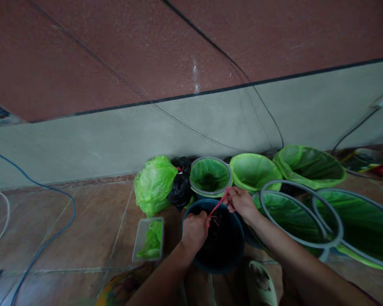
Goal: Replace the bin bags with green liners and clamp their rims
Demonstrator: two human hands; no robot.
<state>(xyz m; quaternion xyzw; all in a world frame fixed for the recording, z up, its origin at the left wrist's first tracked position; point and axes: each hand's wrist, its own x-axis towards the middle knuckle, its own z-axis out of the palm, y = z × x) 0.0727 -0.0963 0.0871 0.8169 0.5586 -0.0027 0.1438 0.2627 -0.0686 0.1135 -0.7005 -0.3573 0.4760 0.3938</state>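
My left hand [194, 230] is closed over the near left side of a dark blue bucket [187, 208], gripping a red string [219, 203]. Up and to the right, my right hand [240, 202] pinches the other end, so the string runs taut between the two hands. Loose red ends hang below my left fingers. Inside the bucket is something black, perhaps a bag, too dark to make out. Just behind stands a bin [210, 160] with a green liner and a grey rim.
A full green bag [155, 185] and a black bag [179, 189] with a red tie stand by the wall. A clear tray [135, 246] holds green plastic. Several green-lined bins and a loose grey ring [336, 216] crowd the right. A blue cable [74, 208] crosses the left floor.
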